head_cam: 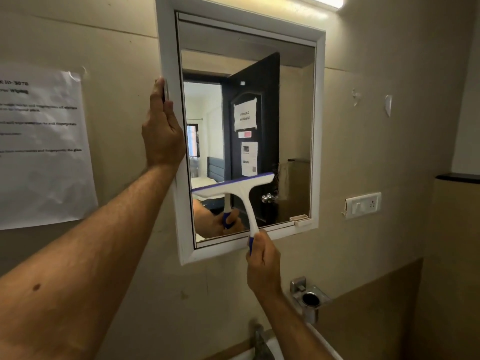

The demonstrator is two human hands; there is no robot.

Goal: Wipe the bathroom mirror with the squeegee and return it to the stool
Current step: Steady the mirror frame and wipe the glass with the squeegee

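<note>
A white-framed mirror [319,126] hangs on the beige wall, and its glass reflects a dark door with papers on it. My right hand [262,261] grips the blue end of the white squeegee [239,189] below the mirror's bottom edge. The squeegee's blade lies across the lower left part of the glass, slightly tilted. My left hand [162,128] holds the left side of the frame, fingers wrapped behind its edge and thumb on the front. The stool is out of view.
A printed paper sheet [44,149] is taped to the wall at left. A switch and socket plate [363,205] sits right of the mirror. Below are a metal holder [309,298], a tap [261,341] and a sink rim [322,339]. A light bar [324,0] glows above.
</note>
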